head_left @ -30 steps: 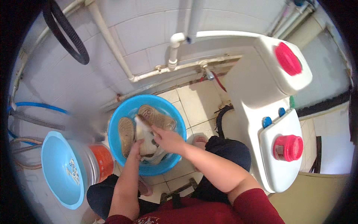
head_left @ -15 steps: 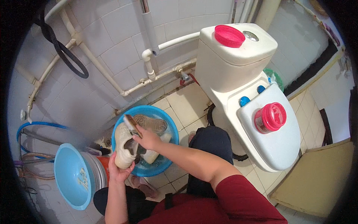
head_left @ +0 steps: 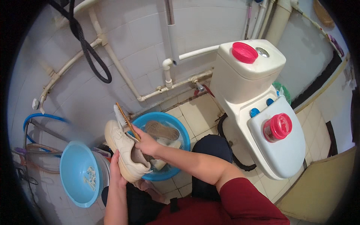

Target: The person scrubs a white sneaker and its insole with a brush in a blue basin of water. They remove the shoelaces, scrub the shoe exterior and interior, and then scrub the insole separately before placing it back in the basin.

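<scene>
My left hand (head_left: pixel 118 168) grips a cream-white shoe (head_left: pixel 125 150) by its side and heel, holding it tilted over the left rim of a blue basin (head_left: pixel 183 138). In my right hand (head_left: pixel 146 142) is a scrubbing brush (head_left: pixel 125 120) with a wooden handle and white bristles. Its bristles lie against or just beside the toe of the shoe; exact contact is hard to tell. Inside the basin, a second shoe (head_left: pixel 162 130) rests with its brown sole up in sudsy water. The shoe partly hides the basin's left side.
A light blue basin (head_left: pixel 75 180) leans at the left. To the right stands a white toilet (head_left: pixel 249 75), with a pink-red jar (head_left: pixel 277 127) on its lid and a matching cap (head_left: pixel 244 53) on its tank. Pipes (head_left: pixel 123 78) run along the tiled wall.
The shoe has come nearer to me and left, rising out over the basin rim. My right hand has turned the brush, so its white bristles now show by the toe. The whole view has shifted.
</scene>
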Demonstrator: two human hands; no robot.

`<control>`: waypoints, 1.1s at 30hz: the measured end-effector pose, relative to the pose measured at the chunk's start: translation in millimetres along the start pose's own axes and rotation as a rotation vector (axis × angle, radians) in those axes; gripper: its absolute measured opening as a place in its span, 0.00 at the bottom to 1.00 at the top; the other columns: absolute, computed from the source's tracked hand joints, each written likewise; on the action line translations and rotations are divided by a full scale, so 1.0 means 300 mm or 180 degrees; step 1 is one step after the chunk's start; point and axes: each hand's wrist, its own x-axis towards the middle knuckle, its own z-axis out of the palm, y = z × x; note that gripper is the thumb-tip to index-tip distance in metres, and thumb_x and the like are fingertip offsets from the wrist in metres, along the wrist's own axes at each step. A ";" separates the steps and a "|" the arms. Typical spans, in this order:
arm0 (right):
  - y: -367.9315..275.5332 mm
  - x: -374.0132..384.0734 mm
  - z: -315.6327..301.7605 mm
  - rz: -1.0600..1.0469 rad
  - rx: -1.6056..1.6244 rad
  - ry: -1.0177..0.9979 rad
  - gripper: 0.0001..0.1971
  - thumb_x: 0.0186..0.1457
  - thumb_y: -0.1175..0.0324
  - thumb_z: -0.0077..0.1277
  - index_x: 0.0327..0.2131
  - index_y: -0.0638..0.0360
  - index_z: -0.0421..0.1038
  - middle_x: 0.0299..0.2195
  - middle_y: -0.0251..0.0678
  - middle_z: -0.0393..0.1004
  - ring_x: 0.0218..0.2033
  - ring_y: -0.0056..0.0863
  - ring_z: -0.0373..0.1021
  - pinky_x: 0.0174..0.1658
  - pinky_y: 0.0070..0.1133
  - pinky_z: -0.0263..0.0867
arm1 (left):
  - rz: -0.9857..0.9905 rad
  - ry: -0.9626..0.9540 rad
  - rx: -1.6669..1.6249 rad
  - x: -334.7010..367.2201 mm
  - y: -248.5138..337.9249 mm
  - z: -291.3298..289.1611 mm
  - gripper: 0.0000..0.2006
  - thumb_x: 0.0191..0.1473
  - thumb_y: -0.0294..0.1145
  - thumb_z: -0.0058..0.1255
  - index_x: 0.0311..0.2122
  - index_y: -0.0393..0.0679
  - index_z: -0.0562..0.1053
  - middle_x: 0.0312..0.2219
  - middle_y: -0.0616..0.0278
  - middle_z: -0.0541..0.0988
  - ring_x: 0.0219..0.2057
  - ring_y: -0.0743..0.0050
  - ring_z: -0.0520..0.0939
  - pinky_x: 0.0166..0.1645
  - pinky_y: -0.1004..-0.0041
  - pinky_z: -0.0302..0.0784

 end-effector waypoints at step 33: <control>-0.001 0.047 0.040 -0.0660 -0.3120 -0.0403 0.16 0.57 0.60 0.42 0.46 0.55 0.70 0.32 0.53 0.73 0.37 0.50 0.70 0.41 0.38 0.65 | 0.0947 0.0143 -0.0297 0.240 0.037 -0.128 0.33 0.56 0.57 0.39 0.57 0.41 0.60 0.51 0.55 0.69 0.52 0.61 0.70 0.58 0.65 0.62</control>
